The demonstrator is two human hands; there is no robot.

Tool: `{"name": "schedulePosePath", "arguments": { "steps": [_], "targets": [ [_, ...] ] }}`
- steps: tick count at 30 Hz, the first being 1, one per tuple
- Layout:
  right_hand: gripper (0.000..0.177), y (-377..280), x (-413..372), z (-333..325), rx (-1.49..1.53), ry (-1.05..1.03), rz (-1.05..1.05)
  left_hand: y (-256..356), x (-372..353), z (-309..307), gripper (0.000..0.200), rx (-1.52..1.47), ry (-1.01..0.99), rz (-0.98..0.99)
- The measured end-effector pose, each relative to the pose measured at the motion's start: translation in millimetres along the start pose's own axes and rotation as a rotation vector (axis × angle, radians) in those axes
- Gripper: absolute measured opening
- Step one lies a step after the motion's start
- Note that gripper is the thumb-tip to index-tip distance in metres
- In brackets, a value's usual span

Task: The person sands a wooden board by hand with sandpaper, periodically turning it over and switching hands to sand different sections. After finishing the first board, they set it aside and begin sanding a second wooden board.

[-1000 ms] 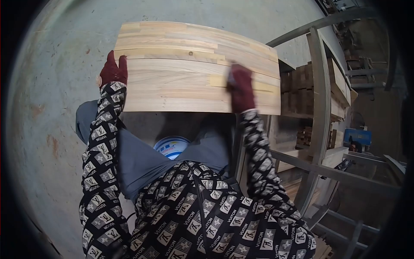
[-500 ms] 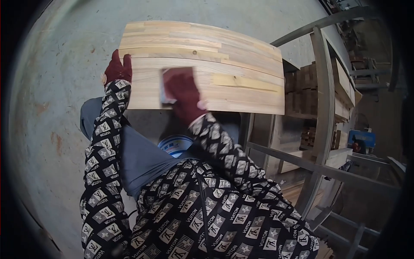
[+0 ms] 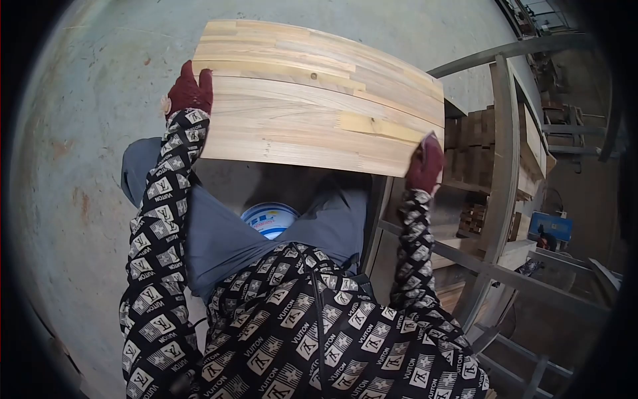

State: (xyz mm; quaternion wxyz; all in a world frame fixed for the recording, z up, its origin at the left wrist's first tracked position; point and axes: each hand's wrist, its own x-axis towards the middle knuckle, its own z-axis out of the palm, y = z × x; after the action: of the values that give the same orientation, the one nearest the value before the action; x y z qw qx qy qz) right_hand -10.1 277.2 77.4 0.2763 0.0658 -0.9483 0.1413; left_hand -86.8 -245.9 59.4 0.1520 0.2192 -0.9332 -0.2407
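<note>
A large rectangular wooden board, made of glued pale strips with a few knots, spans the space in front of my knees. My left hand, in a dark red glove, grips its left edge with the fingers partly over the top face. At the near right corner is my right hand, gloved alike and closed. A thin greyish piece of what looks like sandpaper sticks out past its fingers, against the board's edge. Most of that piece is hidden by the glove.
On the right stands a metal frame rack with stacked wood blocks. Below the board, between my legs, is a round bucket lid with blue and white print. A blue box sits farther right. Concrete floor lies to the left.
My right hand has moved from the middle of the board's face to its near right corner, keeping the sandpaper. My left hand stays on the left edge. The board appears slightly higher in view.
</note>
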Motion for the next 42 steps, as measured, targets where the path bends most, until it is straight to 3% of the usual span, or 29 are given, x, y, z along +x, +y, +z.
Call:
{"name": "schedulePosePath", "arguments": {
  "steps": [2,4,5,7,8,9,11,12,14,18,21,22,23,24,25,28,29,31,33,37,40,42],
  "targets": [
    [0.047,-46,-4,39,0.016,0.027,-0.019,-4,1,3,0.051,0.009,0.007,0.002],
    [0.052,-128,-5,64,0.312,-0.076,0.010,-4,1,4,0.051,0.023,0.011,0.012],
    [0.052,-173,-3,61,0.398,-0.137,-0.136,-4,0,3,0.053,0.016,0.001,0.006],
    [0.058,-244,-2,61,0.590,-0.353,-0.237,-4,0,2,0.054,0.013,-0.006,0.005],
    [0.064,-267,8,46,0.523,-0.487,-0.425,-7,0,4,0.055,0.010,-0.008,-0.001],
    [0.068,-275,15,41,0.533,-0.562,-0.483,-7,1,5,0.056,0.005,-0.010,-0.006],
    [0.061,-257,19,37,0.532,-0.484,-0.517,-7,1,6,0.056,0.007,-0.001,0.006],
    [0.066,-235,19,36,0.553,-0.542,-0.403,-8,0,6,0.057,0.009,0.007,0.012],
    [0.061,-170,7,43,0.548,-0.324,-0.211,-9,2,8,0.057,-0.006,0.005,0.008],
    [0.048,-8,-8,15,0.181,-0.070,0.027,-9,2,9,0.055,-0.010,0.006,0.017],
    [0.039,28,9,-4,0.041,0.083,0.034,-4,2,4,0.053,-0.026,-0.011,0.011],
    [0.033,19,20,1,0.078,0.122,0.004,-8,4,9,0.052,-0.012,0.019,0.011],
    [0.031,-8,30,11,0.310,0.142,0.136,-8,4,8,0.052,-0.016,0.024,0.010],
    [0.039,-5,27,37,0.154,0.089,0.113,-6,3,6,0.052,-0.010,0.006,-0.005],
    [0.039,-50,33,45,0.034,0.074,-0.027,-4,3,4,0.052,-0.004,-0.013,-0.015],
    [0.046,-163,29,87,0.375,-0.061,0.023,-4,2,4,0.053,0.004,-0.005,-0.020],
    [0.048,-167,8,140,0.526,-0.038,-0.068,-5,2,4,0.053,0.005,-0.004,-0.007],
    [0.053,-243,43,72,0.435,-0.304,-0.301,-8,2,5,0.055,-0.030,-0.024,-0.023],
    [0.051,-236,56,67,0.502,-0.378,-0.365,-7,4,8,0.055,0.003,-0.014,-0.027],
    [0.044,-132,52,87,0.495,-0.064,-0.049,-10,5,6,0.058,0.004,-0.057,-0.028],
    [0.041,-2,62,66,0.155,0.013,0.071,-9,4,9,0.056,-0.017,-0.056,-0.029],
    [0.034,50,62,35,0.176,0.103,-0.033,-7,4,8,0.055,0.004,-0.028,-0.040]
  ]
}}
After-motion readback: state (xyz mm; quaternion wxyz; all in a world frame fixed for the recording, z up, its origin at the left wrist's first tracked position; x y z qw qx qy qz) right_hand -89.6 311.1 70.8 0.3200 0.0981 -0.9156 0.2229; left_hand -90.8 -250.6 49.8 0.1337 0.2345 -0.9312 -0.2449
